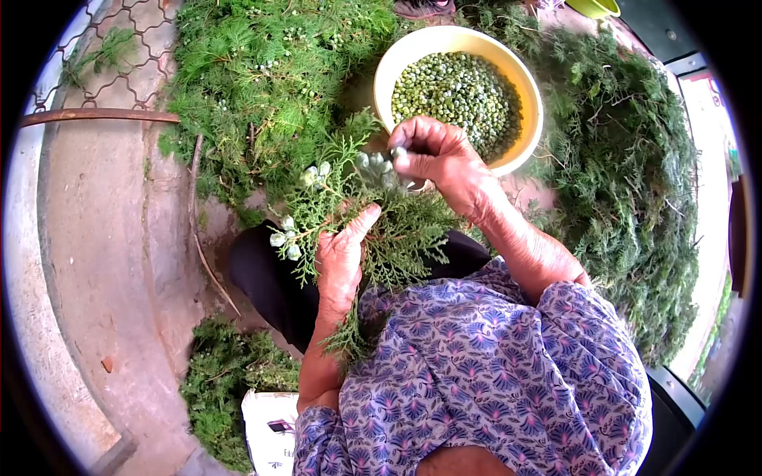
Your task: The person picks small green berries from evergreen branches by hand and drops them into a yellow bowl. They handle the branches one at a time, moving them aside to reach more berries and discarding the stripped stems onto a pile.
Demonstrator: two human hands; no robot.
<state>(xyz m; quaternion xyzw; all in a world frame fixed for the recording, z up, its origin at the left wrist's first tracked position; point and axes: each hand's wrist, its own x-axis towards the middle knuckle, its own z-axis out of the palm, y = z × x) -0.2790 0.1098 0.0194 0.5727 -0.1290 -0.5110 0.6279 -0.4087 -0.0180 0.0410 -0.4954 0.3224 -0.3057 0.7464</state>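
Observation:
My left hand (341, 252) is closed around a leafy cypress-like sprig (409, 230), with its thumb lying along the stem. Pale green, knobbly cones hang from the sprig in small clusters (290, 238). Above it, my right hand (444, 163) pinches a small green cone (398, 152) between thumb and fingertips, close to another cluster on the sprig. Just behind the right hand stands a yellow basin (533, 103), partly filled with many loose green cones (456, 99).
A heap of bright green branches (254, 87) lies at the back left, a darker heap (611, 182) on the right. A smaller pile (230, 389) sits at lower left beside a white printed bag (266, 428). A bare stick (202, 230) rests on the floor.

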